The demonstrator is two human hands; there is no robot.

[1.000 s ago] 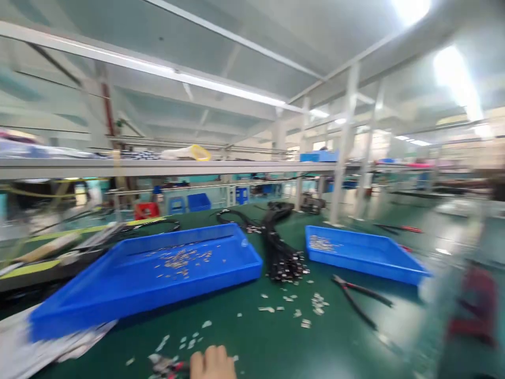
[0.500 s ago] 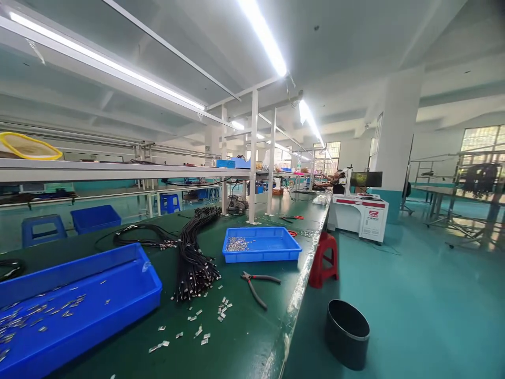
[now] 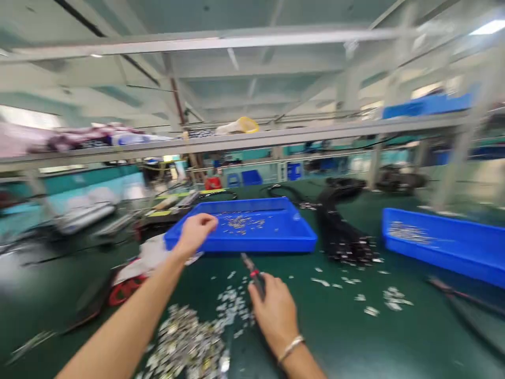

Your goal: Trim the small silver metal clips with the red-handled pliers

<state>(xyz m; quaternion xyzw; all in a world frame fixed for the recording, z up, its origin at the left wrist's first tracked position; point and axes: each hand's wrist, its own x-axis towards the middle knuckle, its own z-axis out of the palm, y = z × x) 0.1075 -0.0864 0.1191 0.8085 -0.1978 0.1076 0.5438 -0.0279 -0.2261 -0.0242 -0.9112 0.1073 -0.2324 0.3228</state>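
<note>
My left hand (image 3: 198,230) hovers at the left end of a blue tray (image 3: 252,245) with small metal pieces (image 3: 242,223) inside. Its fingers are curled into a pinch, and whatever they may hold is hidden. In my right hand (image 3: 276,310) is a pair of pliers (image 3: 254,278) with dark grips and a red band, its jaws pointing at the tray's front wall. Between my forearms, a heap of shiny metal pieces (image 3: 187,345) lies on the dark green table, with loose flat bits (image 3: 232,305) scattered beyond it.
A bundle of black cables (image 3: 341,231) lies right of the tray. Farther right are a second blue tray (image 3: 442,250) and another pair of pliers (image 3: 465,305). Red-handled scissors (image 3: 126,289) lie at left. A shelf (image 3: 276,138) spans the back.
The view has swung left from the aisle and floor to the table, with motion blur. Both my hands have come into view, the right one around pliers.
</note>
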